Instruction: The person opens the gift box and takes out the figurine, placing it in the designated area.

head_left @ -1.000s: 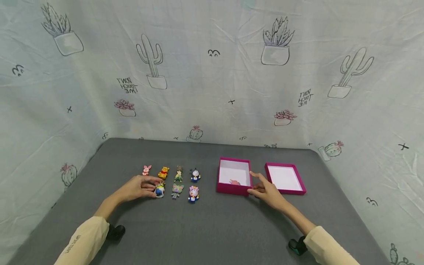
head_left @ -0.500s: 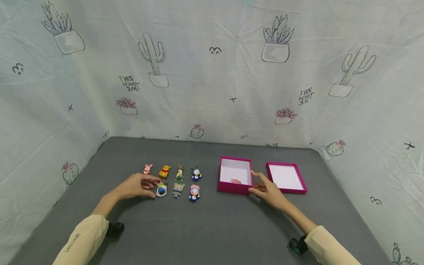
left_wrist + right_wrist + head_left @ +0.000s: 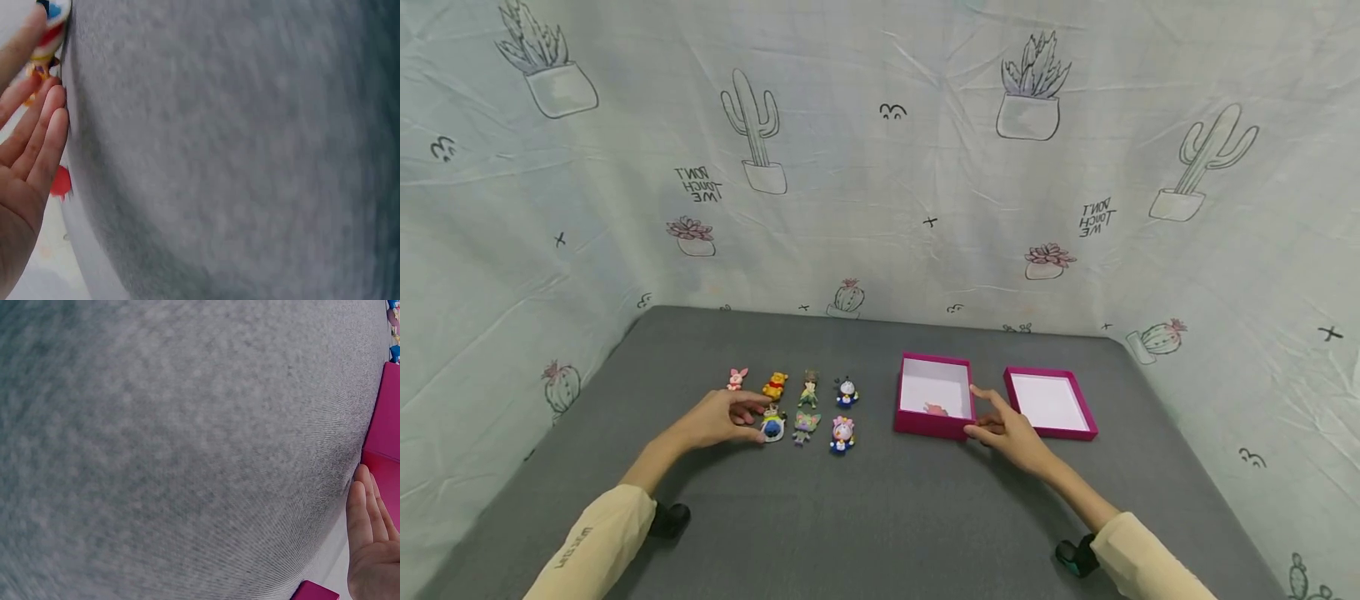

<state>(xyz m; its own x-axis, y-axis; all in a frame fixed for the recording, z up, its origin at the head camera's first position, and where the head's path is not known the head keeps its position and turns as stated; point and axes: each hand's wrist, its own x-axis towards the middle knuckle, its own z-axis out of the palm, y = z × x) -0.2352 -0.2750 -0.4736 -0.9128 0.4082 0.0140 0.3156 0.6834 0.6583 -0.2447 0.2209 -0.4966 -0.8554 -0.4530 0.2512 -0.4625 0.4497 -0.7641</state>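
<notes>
My left hand [image 3: 721,417] is at the left end of the front row of small cartoon figurines. Its thumb touches the edge of a blue, white and yellow figurine [image 3: 772,424], and the index finger reaches just above it. In the left wrist view the fingers of that hand [image 3: 28,156] look nearly straight beside the figurine [image 3: 55,28]. My right hand [image 3: 1009,435] rests against the right side of an open magenta box [image 3: 931,425], thumb at the front corner and index finger farther back. The right wrist view shows straight fingers along the box wall [image 3: 384,422].
A pink piece [image 3: 936,409] lies inside the box. The magenta lid [image 3: 1085,408] lies to its right, white inside up. Other figurines, such as a pink piglet [image 3: 737,379], a yellow bear [image 3: 775,385] and a pink-topped one [image 3: 842,435], lie on the grey table [image 3: 835,517].
The blue figurine has shifted slightly right and turned, and my left hand has moved a little right with it. The right hand and the box hold still.
</notes>
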